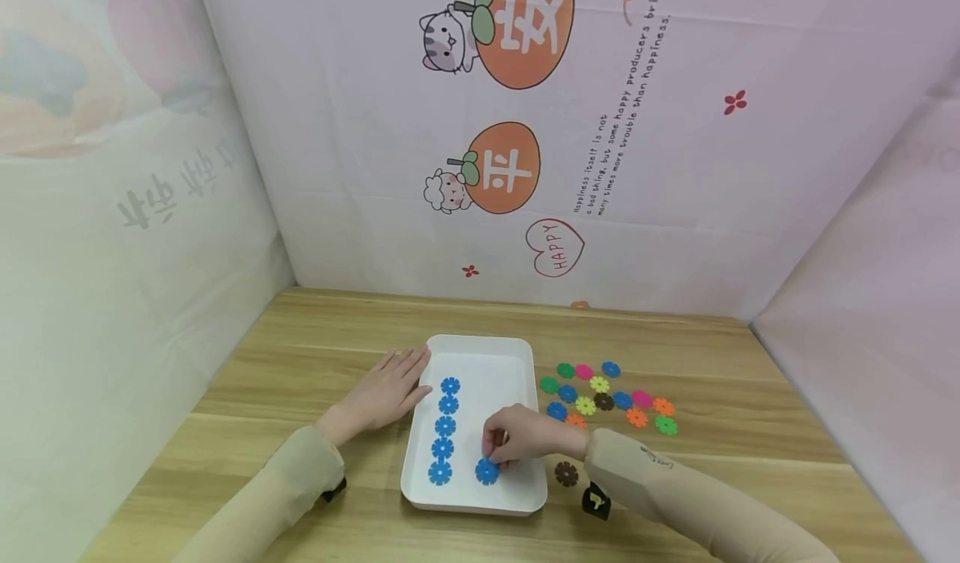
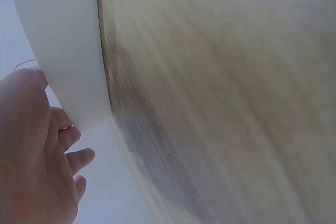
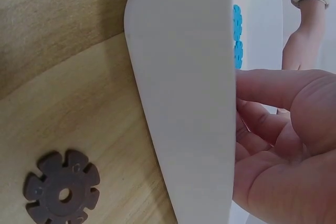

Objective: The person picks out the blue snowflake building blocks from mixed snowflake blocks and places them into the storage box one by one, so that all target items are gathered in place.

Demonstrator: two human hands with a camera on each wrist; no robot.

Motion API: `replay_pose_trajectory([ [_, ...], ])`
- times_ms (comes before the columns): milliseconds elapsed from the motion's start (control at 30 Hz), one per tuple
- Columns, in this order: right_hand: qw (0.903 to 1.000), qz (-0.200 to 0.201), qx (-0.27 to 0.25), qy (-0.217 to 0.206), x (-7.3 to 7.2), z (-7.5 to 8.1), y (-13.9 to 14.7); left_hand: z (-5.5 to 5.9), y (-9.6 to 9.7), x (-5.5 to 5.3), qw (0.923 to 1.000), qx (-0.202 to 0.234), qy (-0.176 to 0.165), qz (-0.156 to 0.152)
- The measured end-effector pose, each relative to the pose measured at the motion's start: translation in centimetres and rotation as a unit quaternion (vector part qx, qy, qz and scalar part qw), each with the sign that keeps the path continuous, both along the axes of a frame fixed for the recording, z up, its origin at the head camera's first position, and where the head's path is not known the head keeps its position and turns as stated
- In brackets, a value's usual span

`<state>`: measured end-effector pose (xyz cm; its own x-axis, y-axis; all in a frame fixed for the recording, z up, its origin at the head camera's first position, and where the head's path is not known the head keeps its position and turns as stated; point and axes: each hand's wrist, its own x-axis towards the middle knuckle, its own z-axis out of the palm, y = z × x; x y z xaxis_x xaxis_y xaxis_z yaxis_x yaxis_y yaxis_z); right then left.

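A white tray lies on the wooden table. My left hand rests on its left rim with the fingers extended; in the left wrist view the fingertips meet the tray wall. Inside the tray, a column of several blue snowflake discs runs along the left side. At the lower right of the tray my right hand pinches another blue snowflake disc at its upper edge. In the right wrist view the tray wall hides the fingertips and that disc.
Loose snowflake discs in green, pink, yellow, orange, blue and brown are scattered right of the tray. A single brown disc lies nearer, between the tray and my right sleeve. A printed cloth hangs behind the table.
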<state>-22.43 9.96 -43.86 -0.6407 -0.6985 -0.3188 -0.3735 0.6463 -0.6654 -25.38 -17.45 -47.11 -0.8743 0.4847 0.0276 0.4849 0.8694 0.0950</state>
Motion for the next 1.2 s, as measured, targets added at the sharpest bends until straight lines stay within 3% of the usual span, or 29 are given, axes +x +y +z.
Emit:
replay_pose_trajectory([
  [267, 0.9999, 0.004, -0.010, 0.012, 0.1, 0.4, 0.4, 0.1, 0.0, 0.1, 1.0000, -0.001, -0.005, 0.000],
  [533, 0.9989, -0.008, -0.034, 0.032, -0.5, 1.8, 2.1, -0.1, 0.0, 0.0, 0.9999, 0.011, -0.001, -0.001],
  [733, 0.9963, -0.043, -0.062, 0.041, -1.6, 3.8, 4.7, 0.1, 0.1, 0.1, 0.9999, 0.012, -0.012, 0.000],
  [933, 0.9916, -0.068, -0.076, 0.079, -3.2, 5.2, 8.2, 0.1, 0.0, 0.1, 1.0000, 0.005, -0.007, -0.002],
  [1200, 0.9820, -0.144, -0.085, 0.088, -6.0, 4.7, 12.7, 0.1, 0.0, 0.1, 1.0000, 0.005, -0.004, -0.004],
])
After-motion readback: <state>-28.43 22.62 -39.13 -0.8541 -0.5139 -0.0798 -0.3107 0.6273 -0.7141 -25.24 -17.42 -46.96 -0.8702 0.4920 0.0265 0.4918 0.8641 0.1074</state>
